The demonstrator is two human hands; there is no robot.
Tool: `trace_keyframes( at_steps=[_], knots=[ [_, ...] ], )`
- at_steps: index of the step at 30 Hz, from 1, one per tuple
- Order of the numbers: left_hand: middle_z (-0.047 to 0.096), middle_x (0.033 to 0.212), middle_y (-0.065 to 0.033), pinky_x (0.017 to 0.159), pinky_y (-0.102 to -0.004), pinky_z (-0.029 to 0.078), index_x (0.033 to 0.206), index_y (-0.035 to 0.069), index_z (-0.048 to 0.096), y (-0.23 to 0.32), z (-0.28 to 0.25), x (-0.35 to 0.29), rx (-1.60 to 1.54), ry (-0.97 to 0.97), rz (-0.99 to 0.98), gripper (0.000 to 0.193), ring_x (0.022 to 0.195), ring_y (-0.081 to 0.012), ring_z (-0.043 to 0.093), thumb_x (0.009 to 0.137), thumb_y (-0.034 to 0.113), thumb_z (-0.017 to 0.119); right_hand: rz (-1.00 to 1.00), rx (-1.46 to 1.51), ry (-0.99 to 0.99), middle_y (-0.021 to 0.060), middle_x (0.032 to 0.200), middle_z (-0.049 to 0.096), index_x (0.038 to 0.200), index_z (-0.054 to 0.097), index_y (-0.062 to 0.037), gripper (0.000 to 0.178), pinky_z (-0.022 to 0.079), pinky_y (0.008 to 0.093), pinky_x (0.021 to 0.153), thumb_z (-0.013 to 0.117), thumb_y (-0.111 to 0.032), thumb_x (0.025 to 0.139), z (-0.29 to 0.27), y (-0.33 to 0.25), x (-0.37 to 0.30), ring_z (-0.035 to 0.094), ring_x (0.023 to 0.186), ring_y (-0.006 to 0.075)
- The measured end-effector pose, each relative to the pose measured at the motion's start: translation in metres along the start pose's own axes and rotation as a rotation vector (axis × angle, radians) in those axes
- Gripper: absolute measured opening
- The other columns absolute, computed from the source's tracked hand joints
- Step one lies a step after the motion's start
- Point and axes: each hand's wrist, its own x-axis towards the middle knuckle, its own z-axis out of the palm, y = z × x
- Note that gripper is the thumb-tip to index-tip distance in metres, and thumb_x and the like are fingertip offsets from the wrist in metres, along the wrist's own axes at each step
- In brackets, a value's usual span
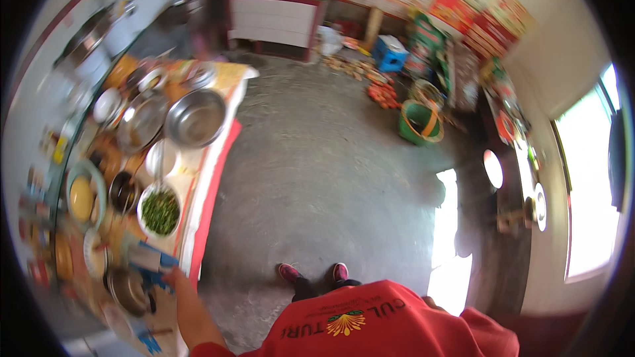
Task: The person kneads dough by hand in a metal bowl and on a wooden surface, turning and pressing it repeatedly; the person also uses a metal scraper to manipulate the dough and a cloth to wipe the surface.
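My left hand [174,279] reaches over the table's near edge, its fingers closed at the edge of a flat blue-and-grey packet [151,258]; the exact kind of packet is too blurred to tell. Just beyond it stands a white bowl of chopped green vegetables [160,213]. A lidded pot with a dark handle [128,291] is close by on the left. Of my right hand [431,303] only a sliver shows beside the red shirt, and its fingers are hidden.
Large steel basins [196,118], a dark bowl [124,192] and a pale green dish with yellow contents [83,197] crowd the table. A tiled stove [272,21] stands at the far wall. Across the floor sit a green basket [418,124], red produce [383,94] and a blue box [390,53].
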Motion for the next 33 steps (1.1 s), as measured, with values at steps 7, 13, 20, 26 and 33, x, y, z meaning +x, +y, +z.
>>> trace_keyframes(
  at_steps=[7,13,20,26,33],
  knots=[
    [0.057,0.103,-0.0184,0.078,-0.0428,0.047,0.122,0.003,0.036,0.030,0.038,-0.150,-0.228,0.138,0.561,0.065,0.087,-0.0349,0.058,0.076,0.038,0.065,0.067,-0.268,-0.260,0.0060,0.077,0.068,0.089,0.069,-0.0101,0.036,0.051,0.0361,0.055,0.039,-0.031,0.087,0.026,0.065,0.030,0.064,0.062,0.0207],
    [0.056,0.094,-0.0141,0.070,-0.0381,0.046,0.118,0.004,0.040,-0.002,0.053,-0.350,-0.216,-0.463,0.848,0.053,0.078,-0.0290,0.056,0.080,0.033,0.062,-0.177,-0.087,-0.034,0.0039,0.068,0.067,0.077,0.068,-0.0083,0.029,0.050,0.0314,0.047,0.046,-0.026,0.082,0.031,0.088,0.047,0.062,0.053,0.0171],
    [0.056,0.085,-0.0091,0.062,-0.0327,0.045,0.113,0.004,0.045,-0.089,0.021,-0.554,-0.067,-1.047,0.637,0.040,0.068,-0.0221,0.054,0.084,0.027,0.059,0.003,0.411,-0.058,0.0037,0.069,0.066,0.082,0.066,-0.0068,0.024,0.049,0.0303,0.044,0.052,-0.025,0.081,-0.015,0.157,0.085,0.061,0.052,0.0159],
    [0.055,0.077,-0.0048,0.054,-0.0280,0.045,0.109,0.005,0.050,-0.126,-0.033,-0.716,0.095,-1.452,0.418,0.029,0.059,-0.0162,0.052,0.087,0.022,0.056,-0.162,0.927,-0.021,0.0059,0.078,0.065,0.103,0.060,-0.0045,0.036,0.046,0.0282,0.048,0.056,-0.035,0.085,-0.125,0.178,0.067,0.059,0.061,0.0139],
    [0.055,0.074,-0.0042,0.051,-0.0242,0.044,0.109,0.001,0.049,-0.087,0.011,-0.960,0.371,-2.061,0.700,0.029,0.055,-0.0102,0.051,0.088,0.020,0.056,-1.007,1.149,-0.298,0.0106,0.109,0.060,0.132,0.038,-0.0029,0.057,0.048,0.0322,0.082,0.052,-0.040,0.091,-0.313,0.071,0.022,0.058,0.095,0.0180]
  ],
)
